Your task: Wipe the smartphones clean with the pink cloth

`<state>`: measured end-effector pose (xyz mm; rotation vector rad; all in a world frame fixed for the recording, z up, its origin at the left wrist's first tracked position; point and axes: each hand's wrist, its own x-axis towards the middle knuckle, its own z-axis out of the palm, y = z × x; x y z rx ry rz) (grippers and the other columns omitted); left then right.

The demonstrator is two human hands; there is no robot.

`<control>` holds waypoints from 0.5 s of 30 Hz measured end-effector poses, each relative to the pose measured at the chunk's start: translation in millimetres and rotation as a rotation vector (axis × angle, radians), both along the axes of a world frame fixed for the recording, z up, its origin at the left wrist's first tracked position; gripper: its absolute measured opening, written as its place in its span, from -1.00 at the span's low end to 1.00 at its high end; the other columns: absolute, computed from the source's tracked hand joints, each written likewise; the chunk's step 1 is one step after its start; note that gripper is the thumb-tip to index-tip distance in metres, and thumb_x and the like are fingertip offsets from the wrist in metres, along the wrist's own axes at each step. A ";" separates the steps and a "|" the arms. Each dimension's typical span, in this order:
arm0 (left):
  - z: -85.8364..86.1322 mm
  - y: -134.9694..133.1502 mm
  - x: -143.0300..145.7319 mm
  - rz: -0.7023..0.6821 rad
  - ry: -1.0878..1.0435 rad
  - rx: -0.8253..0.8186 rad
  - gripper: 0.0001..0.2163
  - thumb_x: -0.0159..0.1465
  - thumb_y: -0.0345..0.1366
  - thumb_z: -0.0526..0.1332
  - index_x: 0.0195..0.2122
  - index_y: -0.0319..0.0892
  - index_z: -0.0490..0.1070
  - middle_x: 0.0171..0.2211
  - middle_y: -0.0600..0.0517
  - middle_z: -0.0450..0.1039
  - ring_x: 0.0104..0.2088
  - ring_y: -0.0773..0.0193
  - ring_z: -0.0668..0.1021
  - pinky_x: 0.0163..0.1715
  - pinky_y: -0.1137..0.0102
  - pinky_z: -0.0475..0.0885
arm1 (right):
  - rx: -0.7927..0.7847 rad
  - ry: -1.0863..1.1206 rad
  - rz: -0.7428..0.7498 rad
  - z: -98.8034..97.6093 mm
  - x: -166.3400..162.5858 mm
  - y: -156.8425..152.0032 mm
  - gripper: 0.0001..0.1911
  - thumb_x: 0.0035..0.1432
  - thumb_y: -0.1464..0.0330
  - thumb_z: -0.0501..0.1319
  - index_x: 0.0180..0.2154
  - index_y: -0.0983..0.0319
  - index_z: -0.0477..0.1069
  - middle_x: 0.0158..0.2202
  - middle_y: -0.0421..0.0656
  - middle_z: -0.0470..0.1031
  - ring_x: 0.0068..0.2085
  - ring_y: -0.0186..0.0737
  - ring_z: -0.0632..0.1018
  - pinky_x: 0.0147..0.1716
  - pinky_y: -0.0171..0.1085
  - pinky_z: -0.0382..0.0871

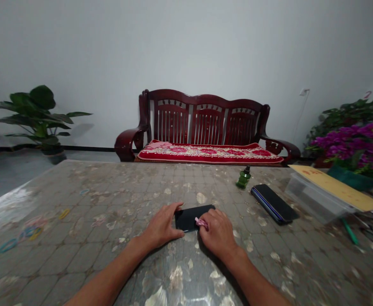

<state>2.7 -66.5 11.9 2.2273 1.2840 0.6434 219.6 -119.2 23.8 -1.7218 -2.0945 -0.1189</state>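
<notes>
A black smartphone [188, 217] lies face up on the patterned table cover, its dark screen partly covered on the right. My left hand [163, 225] grips the phone's left end, thumb at the near edge and fingers at the far edge. Closed around a small pink cloth [202, 222], my right hand [217, 231] rests over the right part of the screen. Only a bit of the cloth sticks out beside the fingers; the rest is hidden in the hand.
Beyond my right hand are a green bottle [243, 177], a stack of dark phones [274, 204] and a clear plastic box [314, 199] under a yellow envelope [336, 187]. Colored hair ties [30, 231] lie on the left. A wooden bench [205, 123] stands behind the table.
</notes>
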 end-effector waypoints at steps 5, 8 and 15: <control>-0.5 -0.1 -0.4 0.001 -0.003 -0.005 -0.24 -0.06 -0.33 0.41 0.23 -0.15 0.26 0.01 -0.12 0.48 0.03 -0.09 0.49 0.04 0.12 0.37 | 0.011 -0.014 -0.035 2.2 8.3 5.6 -0.88 0.10 0.47 0.22 -0.44 0.18 0.47 -0.37 -0.17 0.49 -0.25 -0.18 0.41 -0.25 -0.23 0.05; 1.3 0.2 -0.8 0.000 0.010 -0.022 -0.23 -0.06 -0.35 0.42 0.23 -0.17 0.26 0.03 -0.14 0.48 0.03 -0.09 0.48 0.05 0.11 0.37 | 0.008 -0.032 -0.130 5.0 24.7 11.1 -0.87 0.13 0.47 0.20 -0.43 0.19 0.47 -0.35 -0.15 0.51 -0.24 -0.17 0.41 -0.23 -0.22 0.05; -6.1 4.9 -2.8 -0.029 -0.041 0.011 -0.21 -0.08 -0.31 0.46 0.23 -0.10 0.27 0.07 -0.11 0.45 0.05 -0.09 0.48 0.08 0.08 0.36 | 0.000 0.013 0.057 0.7 -1.7 2.0 -0.87 0.15 0.47 0.20 -0.40 0.18 0.47 -0.34 -0.16 0.47 -0.23 -0.18 0.39 -0.24 -0.23 0.06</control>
